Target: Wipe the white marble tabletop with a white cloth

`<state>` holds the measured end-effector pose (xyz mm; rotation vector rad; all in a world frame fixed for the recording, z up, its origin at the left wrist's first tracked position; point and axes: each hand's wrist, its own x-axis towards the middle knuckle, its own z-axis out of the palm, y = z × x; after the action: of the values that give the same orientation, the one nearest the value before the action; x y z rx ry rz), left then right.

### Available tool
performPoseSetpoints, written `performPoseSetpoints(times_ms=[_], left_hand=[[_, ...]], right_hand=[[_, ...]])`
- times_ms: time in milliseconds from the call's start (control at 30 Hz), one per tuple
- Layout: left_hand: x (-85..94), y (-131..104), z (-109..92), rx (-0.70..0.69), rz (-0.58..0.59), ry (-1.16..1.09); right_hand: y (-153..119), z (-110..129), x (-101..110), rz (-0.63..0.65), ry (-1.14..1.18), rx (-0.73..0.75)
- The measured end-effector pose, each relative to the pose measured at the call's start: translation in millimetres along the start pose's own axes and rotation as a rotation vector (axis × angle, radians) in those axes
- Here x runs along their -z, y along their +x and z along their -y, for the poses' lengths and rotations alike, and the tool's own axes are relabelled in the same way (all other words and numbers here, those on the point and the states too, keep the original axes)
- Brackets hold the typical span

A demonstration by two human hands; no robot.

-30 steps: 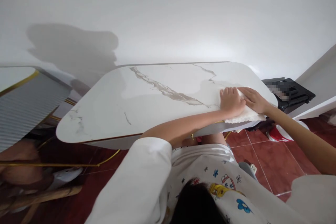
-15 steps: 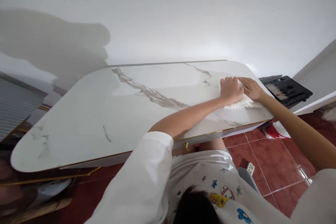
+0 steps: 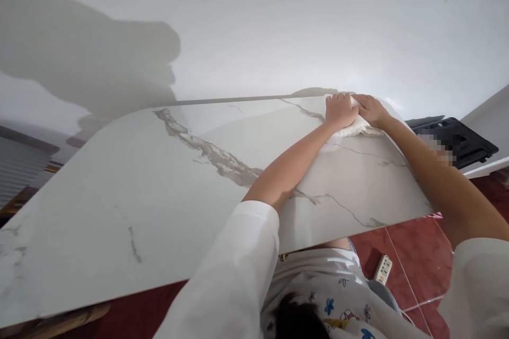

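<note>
A crumpled white cloth [image 3: 360, 128] lies on the marble-patterned tabletop [image 3: 159, 206], close to its far right corner. My left hand [image 3: 341, 110] presses down on the cloth's left part with its fingers bent over it. Beside it, my right hand [image 3: 370, 110] bears on the right part, its fingers pointing toward the left hand. Both hands nearly touch each other. Most of the cloth under the palms is hidden.
A white wall [image 3: 254, 26] stands right behind the table's far edge. To the right is a black case [image 3: 471, 140]. On the red tiled floor [image 3: 421, 243] lies a white power strip [image 3: 383, 269]. A grey ribbed surface [image 3: 22, 164] shows at the left.
Both hands have slid the cloth away from me, toward the table's far edge. My view has shifted closer over the tabletop.
</note>
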<state>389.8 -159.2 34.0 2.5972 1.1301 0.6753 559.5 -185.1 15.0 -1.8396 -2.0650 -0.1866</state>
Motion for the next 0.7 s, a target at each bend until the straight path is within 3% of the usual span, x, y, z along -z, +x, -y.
performPoseSetpoints(times_ms=[233,400,533,700], left_hand=[[-3.3,30.0,17.3,0.022,-0.016,0.013],[-5.5,39.9,22.9,0.02,-0.022,0.023],[-2.8,35.2,21.3,0.018,-0.017,0.018],[5.1,10.0,12.6,0.006,0.008,0.025]], right_hand=[[36.5,-21.5,-17.4,-0.021,-0.007,-0.022],[46.6,-24.5,-23.3,-0.035,-0.008,-0.064],[40.4,-16.0,-19.0,-0.02,0.007,-0.061],[14.6,2.7,-7.3,0.006,0.019,-0.016]])
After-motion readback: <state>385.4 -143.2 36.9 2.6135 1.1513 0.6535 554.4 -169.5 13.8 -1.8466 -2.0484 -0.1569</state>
